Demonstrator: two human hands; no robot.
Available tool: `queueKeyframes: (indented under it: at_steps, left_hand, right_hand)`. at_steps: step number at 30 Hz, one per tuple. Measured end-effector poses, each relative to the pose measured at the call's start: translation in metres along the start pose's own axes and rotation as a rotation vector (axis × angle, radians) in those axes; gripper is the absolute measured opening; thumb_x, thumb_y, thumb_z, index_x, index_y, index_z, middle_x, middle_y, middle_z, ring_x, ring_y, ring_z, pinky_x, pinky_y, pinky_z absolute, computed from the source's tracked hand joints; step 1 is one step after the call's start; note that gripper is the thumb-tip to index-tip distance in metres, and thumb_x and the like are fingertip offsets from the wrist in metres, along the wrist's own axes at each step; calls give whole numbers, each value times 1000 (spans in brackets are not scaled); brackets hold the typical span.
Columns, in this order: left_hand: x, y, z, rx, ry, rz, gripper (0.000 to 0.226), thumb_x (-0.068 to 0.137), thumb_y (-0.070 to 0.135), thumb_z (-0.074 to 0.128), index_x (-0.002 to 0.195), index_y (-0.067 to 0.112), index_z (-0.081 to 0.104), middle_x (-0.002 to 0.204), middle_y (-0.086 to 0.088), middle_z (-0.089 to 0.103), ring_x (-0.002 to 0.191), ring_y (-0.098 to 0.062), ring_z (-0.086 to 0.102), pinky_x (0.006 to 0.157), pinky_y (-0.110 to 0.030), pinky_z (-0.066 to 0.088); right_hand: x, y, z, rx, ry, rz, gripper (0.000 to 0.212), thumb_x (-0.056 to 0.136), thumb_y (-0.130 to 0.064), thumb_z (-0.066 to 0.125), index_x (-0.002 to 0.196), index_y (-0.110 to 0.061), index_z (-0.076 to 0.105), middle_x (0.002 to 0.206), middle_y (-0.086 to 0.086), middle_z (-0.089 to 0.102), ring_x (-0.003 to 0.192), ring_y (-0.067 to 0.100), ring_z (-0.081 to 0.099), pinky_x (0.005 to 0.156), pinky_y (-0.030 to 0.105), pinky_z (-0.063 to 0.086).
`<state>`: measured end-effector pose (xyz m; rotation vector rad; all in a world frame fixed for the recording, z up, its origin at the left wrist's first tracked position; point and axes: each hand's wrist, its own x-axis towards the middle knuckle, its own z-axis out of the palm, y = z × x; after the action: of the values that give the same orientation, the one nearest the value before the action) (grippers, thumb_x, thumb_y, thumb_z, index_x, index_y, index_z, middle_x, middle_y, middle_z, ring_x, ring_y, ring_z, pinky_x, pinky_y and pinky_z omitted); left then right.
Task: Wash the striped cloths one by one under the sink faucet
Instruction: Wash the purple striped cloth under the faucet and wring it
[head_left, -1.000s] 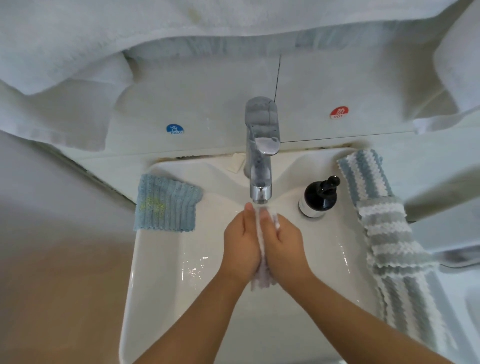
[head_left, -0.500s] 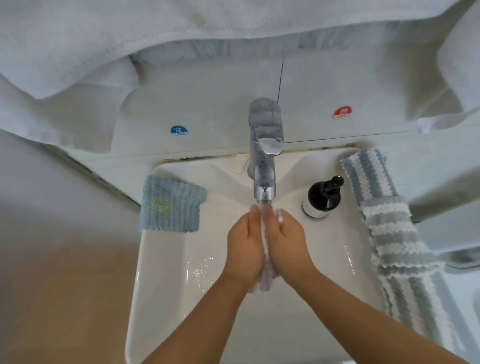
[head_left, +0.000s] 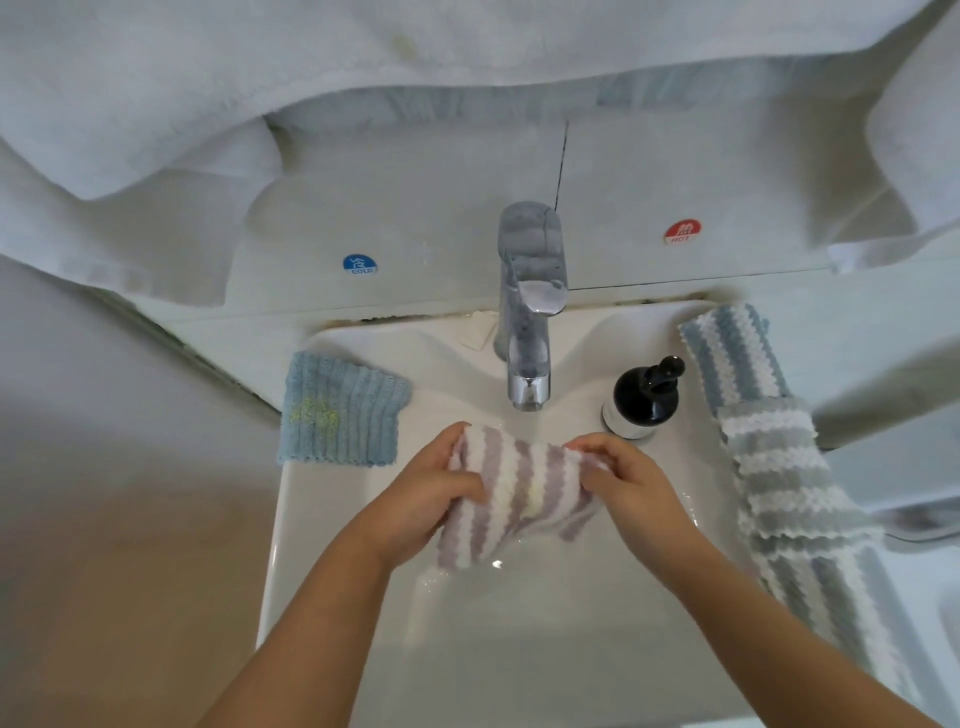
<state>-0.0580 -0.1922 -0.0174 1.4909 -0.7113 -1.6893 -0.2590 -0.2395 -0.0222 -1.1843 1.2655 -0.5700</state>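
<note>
On my far left, a pale blue ribbed cloth (head_left: 340, 410) is lying on the sink's rim (head_left: 283, 525), hanging partly over the edge. Inside the white basin, I am seeing only the hands and the lilac-and-white striped cloth (head_left: 519, 493) between them, below the chrome faucet (head_left: 527, 312). The left hand (head_left: 431, 499) is gripping the cloth's left end with its fingers curled round it; the right hand (head_left: 631, 488) is pinching the right end between thumb and fingertips. The cloth is stretching crosswise, its long axis running left to right, its stripes running roughly toward me. Half a second ago the palms were pressing it together in a narrow bunch; now they are drawn apart and the cloth is opened out. Right of the faucet, a dark pump bottle (head_left: 644, 400) is standing on the rim, and beyond it a blue-striped cloth (head_left: 727, 358) and a grey-striped cloth (head_left: 795, 493) are lying along the right edge.
</note>
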Motion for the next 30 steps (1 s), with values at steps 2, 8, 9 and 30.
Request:
queueKeyframes:
  at_steps: [2,8,9,30]
  left_hand:
    - [0,2,-3,26,-41,3,39,61,0,56,95,18,64,92,-7,65,87,-22,65,74,-32,53]
    - [-1,15,-3,89,-131,1,31,72,7,65,100,20,70,101,-9,71,94,-25,67,86,-39,52]
    - [-1,16,-4,85,-99,8,29,74,8,67,100,21,71,103,-10,72,95,-26,68,88,-40,52]
    - [-1,-17,33,-550,186,96,46,97,35,46,128,4,60,127,-18,64,117,-26,62,101,-41,47]
  right_hand:
    - [7,-6,-6,-132,-45,-14,22,97,-15,49,92,-22,69,87,2,68,75,14,59,61,8,41]
    - [17,-31,8,-276,-412,19,66,86,-65,43,96,-6,69,89,-1,73,83,12,69,83,25,52]
    - [17,-31,11,-245,-438,18,63,87,-63,45,100,-6,69,95,5,74,90,19,70,86,29,53]
    - [8,-21,26,266,59,102,34,98,-38,50,92,-9,68,88,12,72,81,22,68,81,39,54]
